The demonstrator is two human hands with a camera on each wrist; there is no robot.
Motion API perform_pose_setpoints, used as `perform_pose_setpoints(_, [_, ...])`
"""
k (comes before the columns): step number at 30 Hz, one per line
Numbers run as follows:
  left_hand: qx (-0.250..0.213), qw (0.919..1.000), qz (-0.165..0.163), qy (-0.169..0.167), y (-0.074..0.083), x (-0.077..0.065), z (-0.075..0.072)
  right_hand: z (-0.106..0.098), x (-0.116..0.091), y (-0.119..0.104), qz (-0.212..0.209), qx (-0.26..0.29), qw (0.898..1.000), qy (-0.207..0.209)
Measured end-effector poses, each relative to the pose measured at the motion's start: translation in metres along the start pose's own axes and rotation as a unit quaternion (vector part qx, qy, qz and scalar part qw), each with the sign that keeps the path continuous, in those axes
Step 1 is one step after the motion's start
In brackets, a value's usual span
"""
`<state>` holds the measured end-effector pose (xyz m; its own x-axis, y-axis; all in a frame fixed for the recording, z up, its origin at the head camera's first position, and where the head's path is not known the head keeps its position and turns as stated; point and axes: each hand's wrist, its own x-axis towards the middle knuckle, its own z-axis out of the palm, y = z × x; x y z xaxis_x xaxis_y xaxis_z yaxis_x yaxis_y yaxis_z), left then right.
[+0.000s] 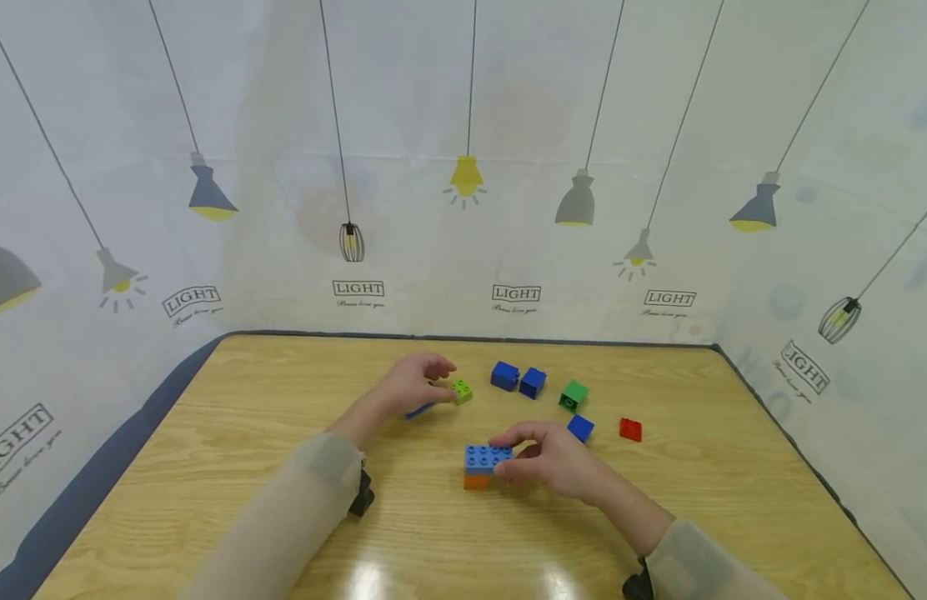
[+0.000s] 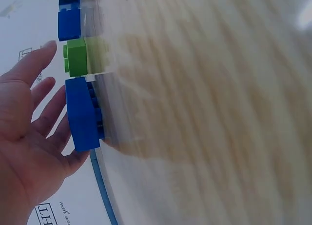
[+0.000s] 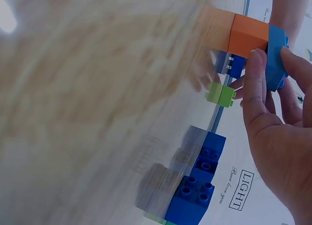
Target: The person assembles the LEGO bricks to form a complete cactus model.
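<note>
My right hand (image 1: 557,462) pinches a light blue toy building brick (image 1: 488,457) between thumb and fingers. Beneath that brick sits an orange brick (image 3: 248,35), the two joined in a stack on the table. My left hand (image 1: 408,385) reaches over a dark blue brick (image 2: 82,114), its fingers spread and holding nothing. Just beyond its thumb and fingertips stands a small lime green brick (image 1: 461,392). In the left wrist view the dark blue brick lies on its side, studs facing the camera's right; whether any finger touches it I cannot tell.
Two blue bricks (image 1: 505,376) stand close together farther back. To the right are a green brick (image 1: 573,396), another blue brick (image 1: 580,428) and a flat red brick (image 1: 631,430). A lamp-patterned sheet (image 1: 418,250) rises behind the wooden table (image 1: 231,417).
</note>
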<state>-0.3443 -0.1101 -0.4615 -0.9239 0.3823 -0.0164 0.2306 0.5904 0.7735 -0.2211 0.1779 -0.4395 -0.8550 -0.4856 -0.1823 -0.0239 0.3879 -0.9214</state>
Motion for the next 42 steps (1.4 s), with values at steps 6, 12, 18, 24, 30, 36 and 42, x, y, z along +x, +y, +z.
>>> perform_pose_setpoints(6, [0.034,0.9993,-0.01,-0.006,0.005,0.005,0.006,-0.001,0.001,0.0,0.001,0.002,1.0,0.001])
perform_pose_setpoints(12, [0.069,0.9975,-0.016,-0.004,0.01,0.006,0.012,-0.001,0.001,0.001,0.001,0.005,1.0,-0.002])
perform_pose_setpoints(18, [0.073,0.9971,-0.023,0.002,0.015,0.002,0.012,-0.001,0.002,0.003,-0.003,0.001,1.0,-0.001])
perform_pose_setpoints(24, [0.059,0.9976,-0.025,0.027,0.013,0.001,0.012,-0.001,0.002,0.002,-0.003,0.0,1.0,0.001])
perform_pose_setpoints(30, [0.036,0.9982,-0.009,0.047,0.016,-0.004,0.005,-0.001,0.001,0.004,-0.003,0.003,1.0,-0.001])
perform_pose_setpoints(36, [0.03,0.9972,0.029,0.061,0.027,-0.015,-0.005,0.0,0.0,0.002,-0.002,0.003,1.0,0.001])
perform_pose_setpoints(42, [-0.032,0.9966,0.048,0.059,0.036,-0.029,-0.012,0.0,0.0,0.0,0.001,-0.002,1.0,0.003])
